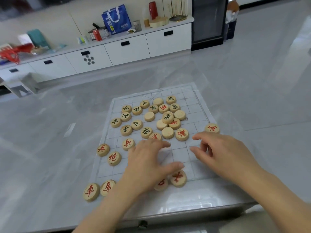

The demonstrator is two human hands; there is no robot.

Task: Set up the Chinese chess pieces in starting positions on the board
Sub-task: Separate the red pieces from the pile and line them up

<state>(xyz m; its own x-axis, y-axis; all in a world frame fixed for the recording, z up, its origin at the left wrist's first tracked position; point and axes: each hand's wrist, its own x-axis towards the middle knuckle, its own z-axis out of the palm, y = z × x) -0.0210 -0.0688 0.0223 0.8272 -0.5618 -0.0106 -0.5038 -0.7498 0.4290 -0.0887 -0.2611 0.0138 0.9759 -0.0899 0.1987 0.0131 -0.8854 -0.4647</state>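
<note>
The left grip (148,162) covers much of a red-letter piece (161,184) under its thumb. Its arm (116,200) hides part of the horse piece (107,187) just left of it. A third piece (155,136) peeks out beyond its fingertips. The right grip (218,148) curls its fingers down, so nobody can tell if it holds anything.

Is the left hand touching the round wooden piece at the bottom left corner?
Apart. The head view shows another red-lettered wooden piece lying between the left hand and the round wooden red-lettered corner piece.
</note>
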